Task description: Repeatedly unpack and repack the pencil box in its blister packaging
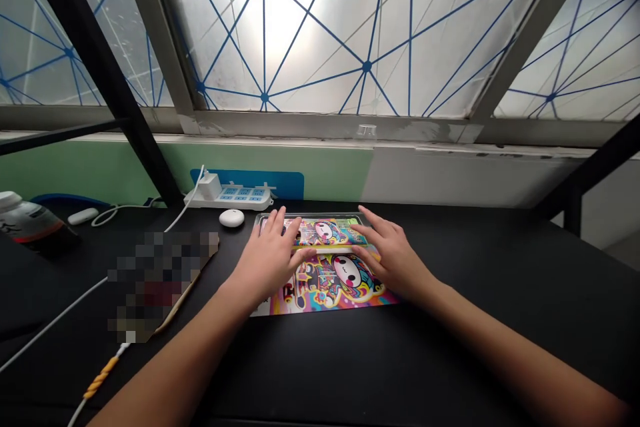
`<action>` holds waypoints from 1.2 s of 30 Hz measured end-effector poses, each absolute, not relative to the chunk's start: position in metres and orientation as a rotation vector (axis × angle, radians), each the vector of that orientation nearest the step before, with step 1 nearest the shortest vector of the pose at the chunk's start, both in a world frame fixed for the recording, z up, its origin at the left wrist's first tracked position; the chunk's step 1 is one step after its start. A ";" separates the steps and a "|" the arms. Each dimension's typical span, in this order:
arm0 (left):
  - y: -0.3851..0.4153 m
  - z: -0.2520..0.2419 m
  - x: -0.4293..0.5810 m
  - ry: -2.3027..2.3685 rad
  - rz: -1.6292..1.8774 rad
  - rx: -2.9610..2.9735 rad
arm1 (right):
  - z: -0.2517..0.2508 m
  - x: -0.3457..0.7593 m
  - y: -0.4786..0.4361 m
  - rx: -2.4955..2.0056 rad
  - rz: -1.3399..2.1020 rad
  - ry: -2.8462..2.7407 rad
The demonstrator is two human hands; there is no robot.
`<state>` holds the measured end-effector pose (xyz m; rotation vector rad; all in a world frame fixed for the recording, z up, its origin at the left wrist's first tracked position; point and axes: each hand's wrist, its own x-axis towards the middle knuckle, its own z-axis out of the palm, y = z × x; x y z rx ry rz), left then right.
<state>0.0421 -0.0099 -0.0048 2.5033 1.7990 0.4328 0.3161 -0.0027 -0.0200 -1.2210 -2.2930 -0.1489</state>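
A colourful cartoon-printed sheet (pixel 325 287) lies flat on the black desk, and a clear-edged case (pixel 330 230) with similar artwork sits at its back part. A pale strip (pixel 333 250) crosses between the two pictures. My left hand (pixel 270 253) rests over the left side with its fingers spread, its thumb near the strip. Over the right side lies my right hand (pixel 393 253), fingers apart, with fingertips on or just above the case and strip. Neither hand is closed round anything. The palms and fingers hide both side edges of the print.
Left of my hands are a pixelated flat object (pixel 163 287) with a cable, a white oval case (pixel 231 218) and a power strip (pixel 240 197). A bottle (pixel 33 223) stands far left. Black metal bars (pixel 100 60) rise at both sides before the window.
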 end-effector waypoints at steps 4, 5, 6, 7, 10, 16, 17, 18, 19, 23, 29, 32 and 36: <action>0.001 -0.007 0.063 1.710 0.426 2.496 | -0.013 0.294 -0.025 -0.867 -0.031 -2.506; 0.005 -0.006 0.068 1.686 0.436 2.499 | -0.013 0.289 -0.030 -0.805 0.048 -2.591; 0.010 -0.004 0.073 1.659 0.448 2.499 | -0.012 0.284 -0.034 -0.772 0.140 -2.669; 0.015 -0.002 0.078 1.631 0.458 2.493 | -0.012 0.280 -0.038 -0.768 0.240 -2.731; 0.031 0.000 0.092 1.605 0.402 2.440 | -0.009 0.273 -0.044 -0.848 0.494 -2.801; 0.058 -0.007 0.098 1.606 0.230 2.469 | 0.001 0.277 -0.051 -0.888 0.663 -2.790; 0.060 -0.008 0.095 1.611 0.246 2.476 | 0.003 0.279 -0.054 -0.866 0.683 -2.787; 0.063 -0.009 0.092 1.625 0.265 2.483 | 0.005 0.280 -0.056 -0.836 0.701 -2.789; 0.064 -0.011 0.089 1.644 0.283 2.487 | 0.006 0.282 -0.058 -0.803 0.711 -2.795; 0.069 -0.012 0.077 1.661 0.291 2.493 | 0.002 0.284 -0.058 -0.786 0.666 -2.771; 0.068 -0.011 0.074 1.649 0.308 2.508 | -0.013 0.278 -0.042 -1.172 0.429 -2.531; 0.068 -0.011 0.075 1.637 0.302 2.508 | -0.016 0.278 -0.038 -1.284 0.304 -2.494; 0.068 -0.012 0.073 1.631 0.315 2.498 | -0.019 0.282 -0.035 -1.351 0.171 -2.486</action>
